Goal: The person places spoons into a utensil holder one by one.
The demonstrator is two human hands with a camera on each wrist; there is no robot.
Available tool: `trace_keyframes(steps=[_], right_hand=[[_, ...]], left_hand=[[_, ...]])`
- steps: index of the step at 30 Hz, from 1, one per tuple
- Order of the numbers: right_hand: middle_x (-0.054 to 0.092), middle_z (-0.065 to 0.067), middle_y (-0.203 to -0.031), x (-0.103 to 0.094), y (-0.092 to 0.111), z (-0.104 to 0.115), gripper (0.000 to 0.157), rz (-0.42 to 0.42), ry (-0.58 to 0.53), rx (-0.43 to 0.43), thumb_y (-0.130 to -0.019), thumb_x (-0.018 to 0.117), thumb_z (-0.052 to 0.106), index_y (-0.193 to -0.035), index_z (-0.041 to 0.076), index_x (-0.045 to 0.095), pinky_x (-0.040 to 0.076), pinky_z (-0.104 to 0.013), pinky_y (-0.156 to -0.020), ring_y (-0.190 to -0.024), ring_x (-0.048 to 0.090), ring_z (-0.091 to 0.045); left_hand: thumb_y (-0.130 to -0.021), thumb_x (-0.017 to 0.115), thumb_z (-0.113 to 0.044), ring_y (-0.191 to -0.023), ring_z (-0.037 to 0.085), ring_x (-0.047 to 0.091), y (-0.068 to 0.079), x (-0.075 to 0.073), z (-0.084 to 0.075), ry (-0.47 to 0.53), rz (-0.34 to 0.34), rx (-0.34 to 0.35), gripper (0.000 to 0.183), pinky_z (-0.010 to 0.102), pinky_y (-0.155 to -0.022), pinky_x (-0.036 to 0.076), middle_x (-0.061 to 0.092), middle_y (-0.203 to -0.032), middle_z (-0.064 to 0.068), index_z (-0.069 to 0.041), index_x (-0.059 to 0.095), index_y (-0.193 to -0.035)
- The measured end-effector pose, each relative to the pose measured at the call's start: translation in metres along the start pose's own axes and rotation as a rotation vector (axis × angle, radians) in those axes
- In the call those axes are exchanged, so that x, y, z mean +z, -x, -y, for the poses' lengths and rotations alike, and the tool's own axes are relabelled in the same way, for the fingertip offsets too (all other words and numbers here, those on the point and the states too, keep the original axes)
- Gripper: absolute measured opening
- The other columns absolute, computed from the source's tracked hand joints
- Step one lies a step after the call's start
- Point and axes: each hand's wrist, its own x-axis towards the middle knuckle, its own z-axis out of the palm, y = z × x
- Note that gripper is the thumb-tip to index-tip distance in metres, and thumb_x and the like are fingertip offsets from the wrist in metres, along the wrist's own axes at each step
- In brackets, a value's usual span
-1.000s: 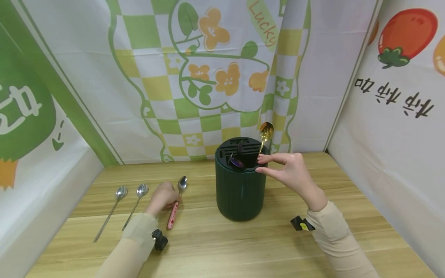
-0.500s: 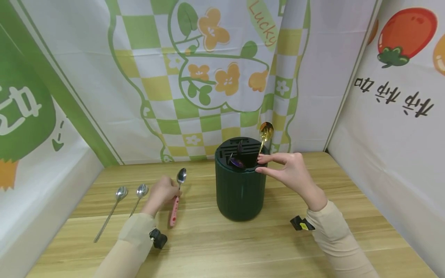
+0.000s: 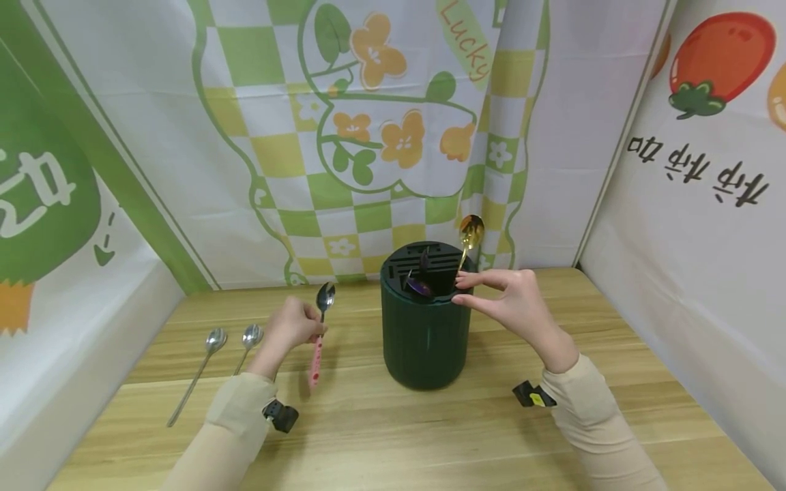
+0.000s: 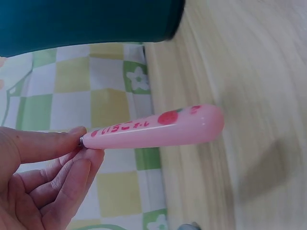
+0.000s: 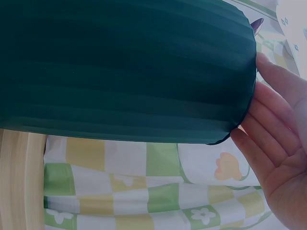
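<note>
Pink-handled spoon with a silvery metal bowl (image 3: 316, 361): the left hand (image 3: 293, 324) pinches it at the neck between thumb and fingers, bowl up, handle slanting down above the pale wooden worktop (image 3: 381, 443). Red lettering and a strawberry mark its rounded plastic handle.

Well to its right, a dark green, ribbed, cylindrical utensil holder (image 3: 426, 344) with a black slotted top stands upright. Loosely bent, with thumb and forefinger parted, the right hand (image 3: 514, 300) rests its fingertips on the holder's rim.

Beside that forefinger, a shiny gold spoon (image 3: 471, 233) sticks up from the holder; a glossy purple utensil (image 3: 419, 287) and a darker slim one (image 3: 424, 260) also show in the top. Two long silver spoons, one outer (image 3: 215, 339) and one inner (image 3: 252, 336), lie left of the left hand.
</note>
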Motion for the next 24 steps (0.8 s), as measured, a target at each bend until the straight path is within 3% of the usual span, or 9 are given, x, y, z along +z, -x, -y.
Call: trace_keyframes(steps=[7, 24], right_hand=[[0.068, 0.010, -0.092, 0.006, 0.004, -0.022, 0.021, 0.000, -0.001, 0.003, -0.069, 0.073, 0.032, -0.087, 0.020, 0.072, 0.046, -0.018, -0.083, -0.088, 0.062, 0.002], [0.068, 0.009, -0.092, 0.006, 0.004, -0.021, 0.022, -0.003, -0.004, -0.005, -0.069, 0.073, 0.032, -0.086, 0.019, 0.072, 0.045, -0.017, -0.083, -0.088, 0.062, 0.001]], left_hand=[[-0.073, 0.069, -0.021, -0.057, 0.016, 0.060, 0.003, -0.005, -0.009, -0.035, -0.032, 0.006, 0.016, 0.027, -0.048, 0.039, 0.065, -0.063, 0.002, -0.010, 0.062, -0.065], [-0.075, 0.070, -0.021, -0.059, 0.015, 0.063, 0.012, -0.015, -0.030, 0.012, -0.085, 0.076, 0.014, 0.025, -0.049, 0.044, 0.065, -0.067, 0.001, -0.010, 0.063, -0.070]])
